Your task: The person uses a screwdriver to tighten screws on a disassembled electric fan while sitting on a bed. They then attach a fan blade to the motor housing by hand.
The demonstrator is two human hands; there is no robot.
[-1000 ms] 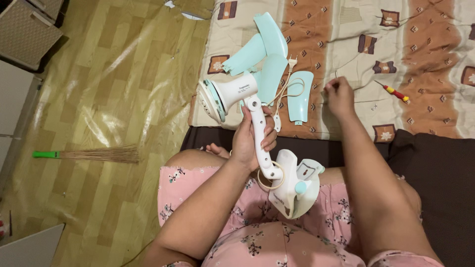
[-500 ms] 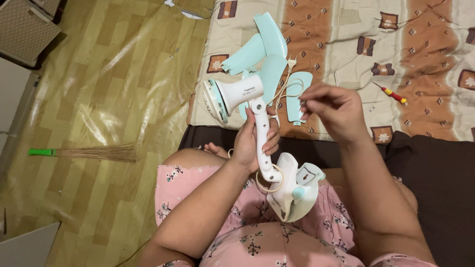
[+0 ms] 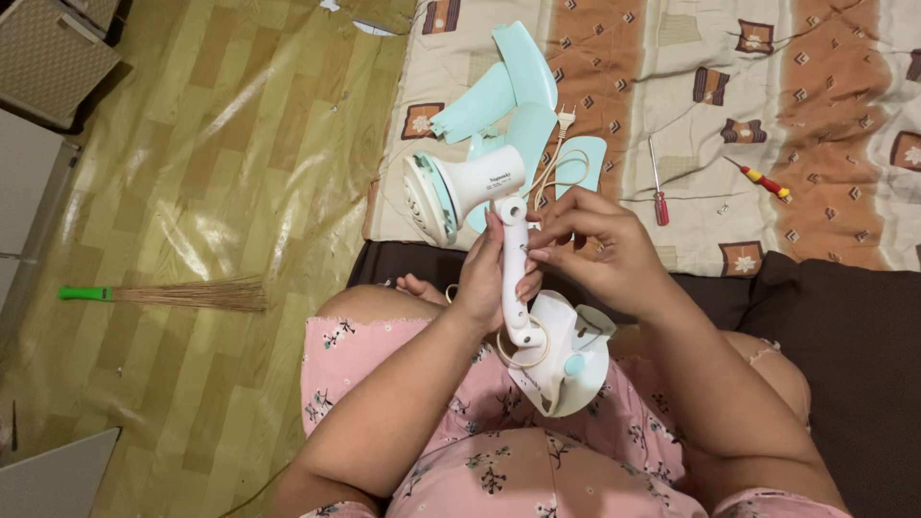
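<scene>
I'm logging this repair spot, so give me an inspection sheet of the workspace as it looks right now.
Surface: patterned quilt on a dark mattress.
Job's things: white fan body with its base on the lap; mint blades on the quilt.
Clutter: two red-handled screwdrivers.
Grippers: left hand grips the fan neck; right hand pinches at it beside the left.
Cables: cream cord with plug.
Surroundings: wood-look floor, green-handled broom, woven basket.

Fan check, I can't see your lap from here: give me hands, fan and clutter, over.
Left hand gripping the fan by its neck. Right hand at the neck's top, fingers pinched. Screwdriver and blades lying on the blanket.
</scene>
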